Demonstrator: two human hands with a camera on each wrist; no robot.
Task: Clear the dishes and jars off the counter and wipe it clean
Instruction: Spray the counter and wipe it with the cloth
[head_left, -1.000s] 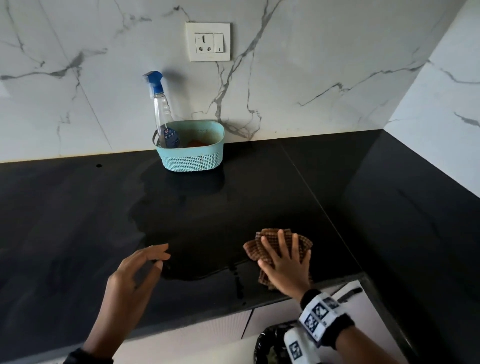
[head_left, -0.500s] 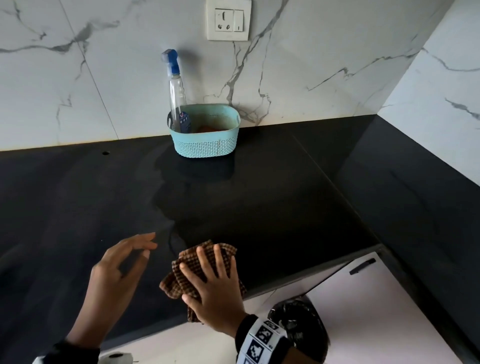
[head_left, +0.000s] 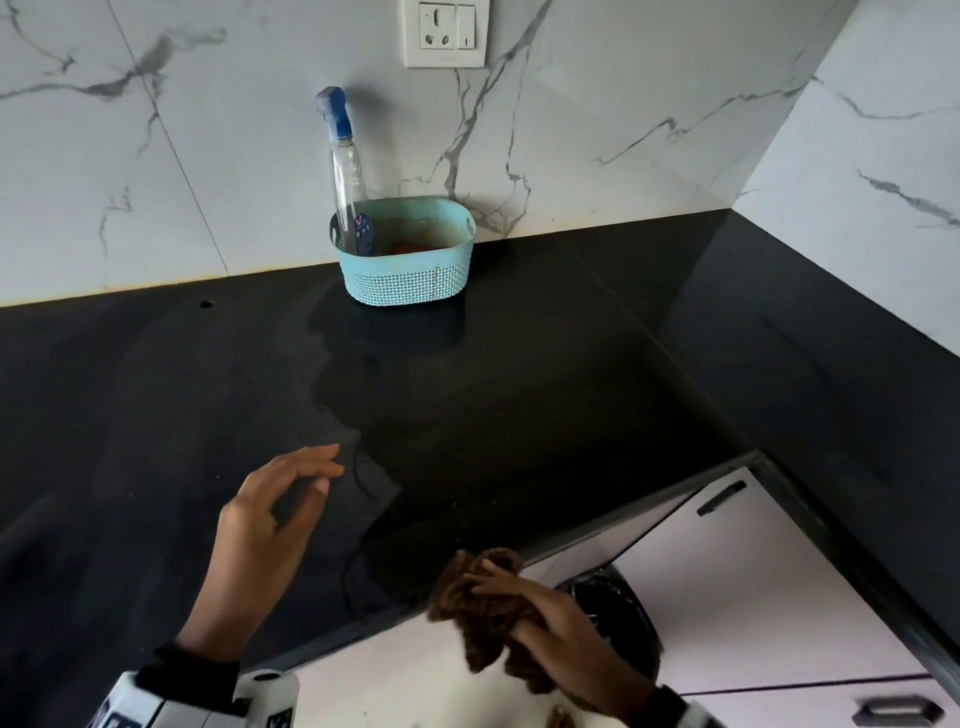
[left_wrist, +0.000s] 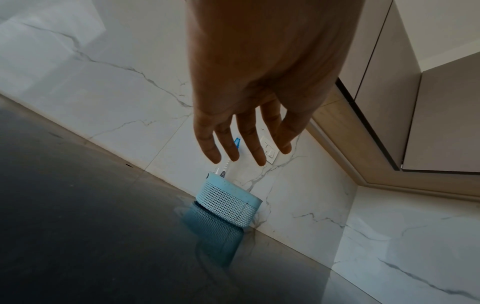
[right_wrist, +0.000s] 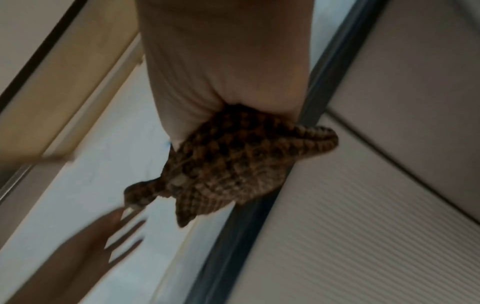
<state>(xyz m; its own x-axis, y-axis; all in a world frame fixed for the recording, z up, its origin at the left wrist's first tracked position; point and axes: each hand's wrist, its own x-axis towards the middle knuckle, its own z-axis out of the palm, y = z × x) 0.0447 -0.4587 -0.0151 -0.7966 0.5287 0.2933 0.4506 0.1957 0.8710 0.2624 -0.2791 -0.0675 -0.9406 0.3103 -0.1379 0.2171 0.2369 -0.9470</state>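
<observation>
My right hand (head_left: 524, 597) grips a bunched brown checked cloth (head_left: 478, 613) just off the front edge of the black counter (head_left: 493, 415), in front of the cabinet doors. The right wrist view shows the cloth (right_wrist: 233, 162) crumpled in the palm, its corners hanging free. Open with spread fingers, my left hand (head_left: 280, 499) hovers over the counter's front left part and holds nothing. The left wrist view shows that hand (left_wrist: 246, 131) with straight fingers, pointing toward the basket. A wet sheen covers the counter's middle.
A light blue perforated basket (head_left: 410, 275) stands at the back against the marble wall, with a spray bottle (head_left: 345, 171) leaning in it. A wall socket (head_left: 444, 31) sits above. A black bin bag (head_left: 618, 618) is below the counter edge, beside white cabinet doors (head_left: 753, 597).
My right hand slid the cloth leftward along the counter's front, then pulled it off the edge and bunched it up. The left hand stayed hovering, open.
</observation>
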